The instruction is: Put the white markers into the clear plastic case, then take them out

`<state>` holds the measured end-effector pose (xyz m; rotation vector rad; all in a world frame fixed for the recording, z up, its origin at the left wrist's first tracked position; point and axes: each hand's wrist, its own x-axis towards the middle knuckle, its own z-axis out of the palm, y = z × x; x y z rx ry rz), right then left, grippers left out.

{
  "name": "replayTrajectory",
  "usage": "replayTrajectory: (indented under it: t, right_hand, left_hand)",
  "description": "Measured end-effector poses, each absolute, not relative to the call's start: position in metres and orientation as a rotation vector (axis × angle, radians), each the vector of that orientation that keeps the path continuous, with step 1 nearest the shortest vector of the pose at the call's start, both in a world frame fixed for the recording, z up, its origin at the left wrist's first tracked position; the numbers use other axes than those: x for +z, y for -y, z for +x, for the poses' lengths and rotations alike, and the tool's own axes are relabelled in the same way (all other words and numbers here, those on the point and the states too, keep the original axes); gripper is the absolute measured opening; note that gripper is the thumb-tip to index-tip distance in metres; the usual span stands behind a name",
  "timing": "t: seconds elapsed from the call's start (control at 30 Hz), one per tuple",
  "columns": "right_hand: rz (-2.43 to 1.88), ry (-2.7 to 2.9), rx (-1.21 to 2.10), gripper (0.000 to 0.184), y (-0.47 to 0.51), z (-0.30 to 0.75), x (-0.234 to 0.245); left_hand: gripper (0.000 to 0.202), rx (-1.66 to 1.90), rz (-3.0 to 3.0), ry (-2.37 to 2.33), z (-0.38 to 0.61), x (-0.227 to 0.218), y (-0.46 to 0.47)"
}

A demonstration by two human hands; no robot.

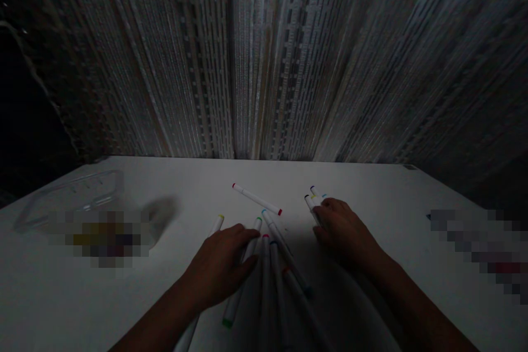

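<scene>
Several white marker pens with coloured caps lie scattered on a white table [371, 187]. My left hand [220, 264] rests palm down on a cluster of these pens [272, 264], fingers curled over one with a green tip [243, 264]. My right hand [342, 231] is closed around a few pens [312, 198] whose dark and yellow tips poke out past the fingers. One pen with red ends [256, 199] lies alone farther back, apart from both hands.
A clear plastic container [70, 198] sits at the table's left side, next to a blurred patch. Another blurred patch lies at the right edge. A striped curtain [264, 55] hangs behind the table. The scene is dim.
</scene>
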<state>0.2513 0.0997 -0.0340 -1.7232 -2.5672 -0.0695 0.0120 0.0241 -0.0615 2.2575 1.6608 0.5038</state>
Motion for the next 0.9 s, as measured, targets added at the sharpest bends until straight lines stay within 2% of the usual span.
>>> replayTrajectory:
  t: [0.37,0.47,0.7,0.9]
  right_hand:
    - [-1.988,2.438,-0.1,0.032,-0.1,0.255,-0.031]
    - [-1.828,2.436,-0.04,0.033,-0.1,0.253,-0.033]
    - [-0.982,2.721,0.438,0.025,-0.077,0.23,-0.034]
    - [-1.06,2.82,0.427,0.019,-0.077,0.23,-0.033]
  left_hand:
    - [0.034,0.511,2.263,-1.658,0.012,-0.063,-0.024]
    - [0.034,0.52,2.263,-1.659,0.012,-0.063,-0.023]
    - [0.034,0.522,2.247,-1.656,0.013,-0.061,-0.024]
    - [0.035,0.515,2.257,-1.658,0.013,-0.063,-0.025]
